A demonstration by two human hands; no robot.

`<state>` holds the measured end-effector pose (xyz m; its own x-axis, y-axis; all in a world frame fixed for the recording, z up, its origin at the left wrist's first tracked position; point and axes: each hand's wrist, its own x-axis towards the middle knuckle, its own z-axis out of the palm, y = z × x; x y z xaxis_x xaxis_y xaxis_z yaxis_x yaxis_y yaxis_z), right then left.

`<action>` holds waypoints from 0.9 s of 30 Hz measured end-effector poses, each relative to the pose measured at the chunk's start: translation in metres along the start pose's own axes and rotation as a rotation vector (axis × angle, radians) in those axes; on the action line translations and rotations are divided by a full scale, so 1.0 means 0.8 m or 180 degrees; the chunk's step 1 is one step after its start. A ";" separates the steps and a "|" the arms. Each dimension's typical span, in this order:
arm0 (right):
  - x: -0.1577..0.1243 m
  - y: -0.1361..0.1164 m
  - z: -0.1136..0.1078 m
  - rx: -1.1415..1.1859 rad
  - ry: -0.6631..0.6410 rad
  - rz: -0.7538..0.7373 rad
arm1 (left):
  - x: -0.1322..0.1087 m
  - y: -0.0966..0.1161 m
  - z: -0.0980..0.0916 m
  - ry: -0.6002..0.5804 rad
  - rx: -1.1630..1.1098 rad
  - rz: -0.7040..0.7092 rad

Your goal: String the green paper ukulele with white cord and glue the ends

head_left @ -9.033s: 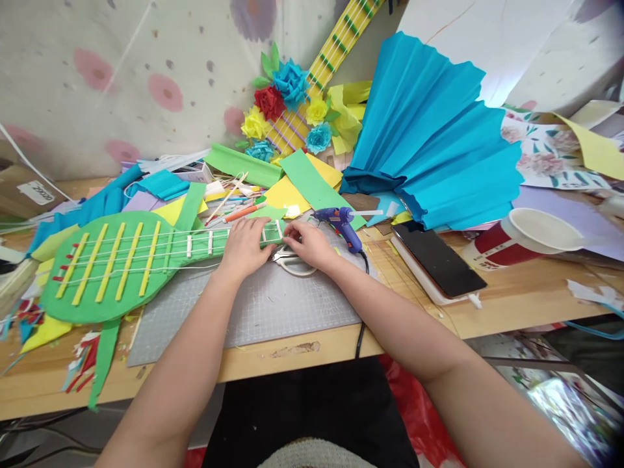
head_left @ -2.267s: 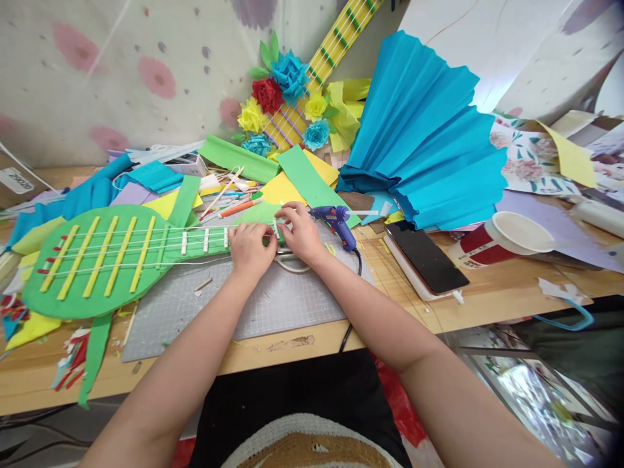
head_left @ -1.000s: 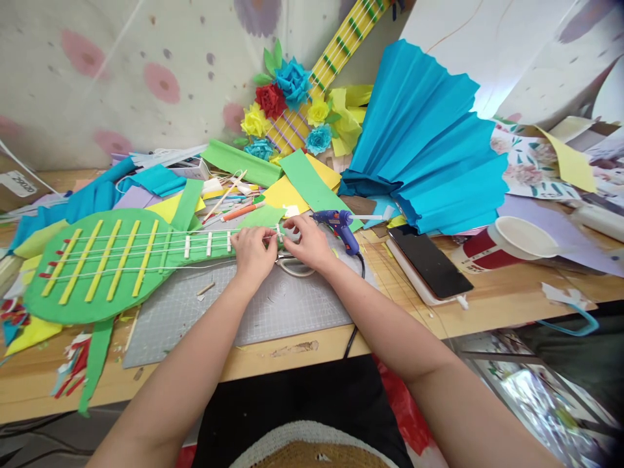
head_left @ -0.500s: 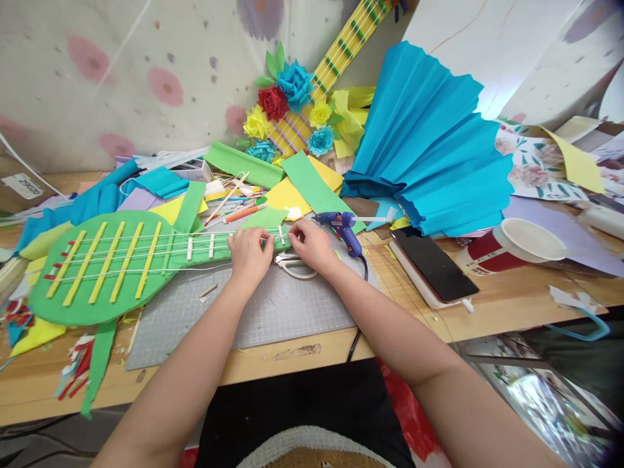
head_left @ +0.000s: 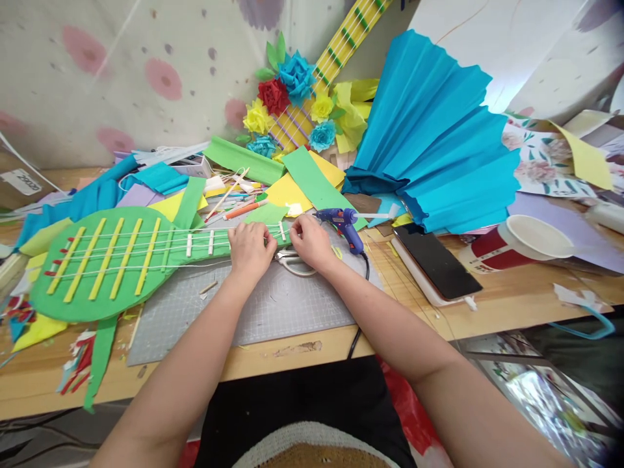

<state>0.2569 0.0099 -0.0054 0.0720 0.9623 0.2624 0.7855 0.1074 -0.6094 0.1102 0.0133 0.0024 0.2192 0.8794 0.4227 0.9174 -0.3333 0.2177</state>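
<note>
Left hand (head_left: pixel 251 250) bunched on the neck of the green guitar (head_left: pixel 137 258), right hand (head_left: pixel 312 240) pinched near its tip; can't tell their grips. Right just cleared the white end strip (head_left: pixel 281 231), so maybe it's stuck. Guitar's along the counter's (head_left: pixel 273 361) left half.

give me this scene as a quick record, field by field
left grip: on the neck of the green paper guitar
right grip: by the neck's end; contact unclear
between them: one white bar across the neck
work surface: grey cutting mat on a wooden table
nearby tools: scissors, blue glue gun
behind: yellow guitar with paper flowers
off to the right: phone, red-and-white cup
</note>
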 end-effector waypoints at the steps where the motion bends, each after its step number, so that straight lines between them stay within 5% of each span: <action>1: 0.000 0.000 -0.001 0.0064 -0.0026 0.0012 | 0.001 0.000 -0.002 0.0034 0.0008 0.0012; 8: -0.003 -0.002 -0.003 0.0299 -0.0281 0.0059 | 0.006 0.002 -0.013 -0.0130 -0.0202 -0.0247; 16: -0.004 0.001 -0.004 0.0242 -0.0194 0.0026 | 0.005 0.001 -0.009 -0.0209 -0.0183 0.0253; 27: -0.006 0.001 -0.005 0.0165 -0.0159 0.0076 | 0.004 0.020 -0.023 -0.0647 -0.0057 -0.0050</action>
<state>0.2596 0.0041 -0.0037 0.0586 0.9759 0.2104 0.7511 0.0957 -0.6532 0.1191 0.0045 0.0237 0.2690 0.9345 0.2331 0.9156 -0.3232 0.2392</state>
